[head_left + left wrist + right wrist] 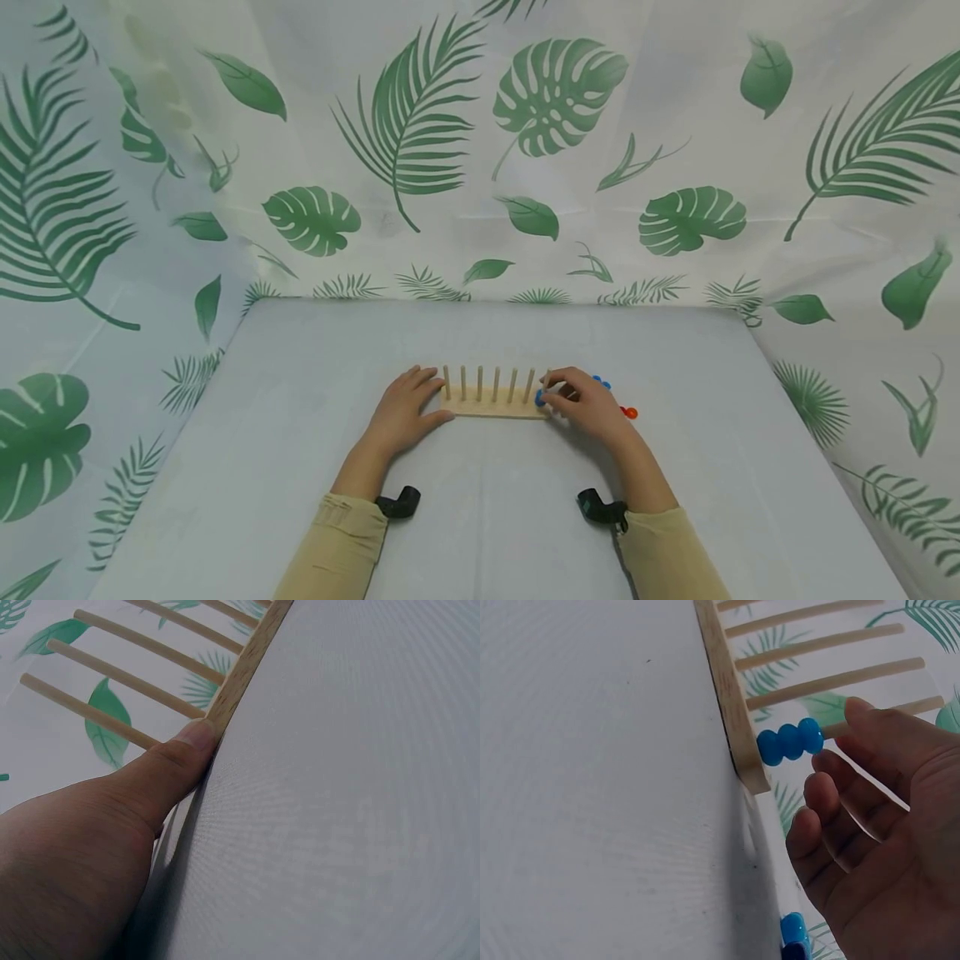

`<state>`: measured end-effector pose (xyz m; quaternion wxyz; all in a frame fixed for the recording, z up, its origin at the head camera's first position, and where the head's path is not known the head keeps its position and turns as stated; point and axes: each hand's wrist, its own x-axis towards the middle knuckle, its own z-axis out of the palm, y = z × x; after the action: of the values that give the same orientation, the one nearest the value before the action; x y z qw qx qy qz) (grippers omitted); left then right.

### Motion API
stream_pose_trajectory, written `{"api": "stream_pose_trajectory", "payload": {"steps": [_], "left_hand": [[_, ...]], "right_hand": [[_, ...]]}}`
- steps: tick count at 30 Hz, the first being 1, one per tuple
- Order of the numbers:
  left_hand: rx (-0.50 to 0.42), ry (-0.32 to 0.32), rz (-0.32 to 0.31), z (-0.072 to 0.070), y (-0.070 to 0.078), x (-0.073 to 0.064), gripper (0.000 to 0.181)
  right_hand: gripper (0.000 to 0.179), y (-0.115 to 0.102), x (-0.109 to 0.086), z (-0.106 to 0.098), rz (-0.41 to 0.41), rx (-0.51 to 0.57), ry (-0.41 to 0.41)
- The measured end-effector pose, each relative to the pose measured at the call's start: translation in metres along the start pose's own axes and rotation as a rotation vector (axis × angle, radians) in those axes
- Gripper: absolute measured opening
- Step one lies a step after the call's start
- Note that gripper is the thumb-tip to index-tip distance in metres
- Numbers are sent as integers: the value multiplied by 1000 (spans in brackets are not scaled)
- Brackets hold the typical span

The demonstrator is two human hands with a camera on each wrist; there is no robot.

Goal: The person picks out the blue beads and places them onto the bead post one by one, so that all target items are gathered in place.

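A wooden peg board with a row of upright pegs lies on the table. My left hand grips its left end, thumb on the front edge and fingers round behind. Three rounded blue beads sit stacked on the rightmost peg, down against the base. Around the upper part of that peg is my right hand, its thumb and index finger apart on either side, just above the top bead. The other fingers are loosely bent, with nothing between them. The remaining pegs in view are bare.
More blue beads lie on the table just behind the right hand. Red and orange beads are to its right, partly hidden by it. A white cloth covers the table, and a leaf-print curtain rises behind it.
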<state>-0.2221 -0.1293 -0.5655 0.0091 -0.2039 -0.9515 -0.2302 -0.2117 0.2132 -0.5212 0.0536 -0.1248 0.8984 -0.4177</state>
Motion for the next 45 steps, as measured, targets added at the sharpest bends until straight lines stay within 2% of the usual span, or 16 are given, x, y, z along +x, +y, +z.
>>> {"api": "stream_pose_trajectory", "payload": {"steps": [6,11,17,23,31,39,45], "left_hand": [[-1,-3,-5,-2,1,-1,67],[3,-6,-7,-1,1,0,68],[3,-4,-7,0,1,0,67],[5,-2,-8,0,2,0,67],[7,4,-10,1,1,0,68],[5,12,1,1,1,0,67],[7,10,5,0,1,0,67]], "right_hand": [[30,-4,-2,-13,-36,-41,16],[29,-9,-5,-33,-54,-81,40],[34,-9,-7,-61,-6,-90,37],[41,2,-8,-81,68,-100,24],[51,32,-7,-91,159,-98,-6],[46,55,-2,-94,257,-137,-58],[43,66,1,-93,302,-96,-109]]}}
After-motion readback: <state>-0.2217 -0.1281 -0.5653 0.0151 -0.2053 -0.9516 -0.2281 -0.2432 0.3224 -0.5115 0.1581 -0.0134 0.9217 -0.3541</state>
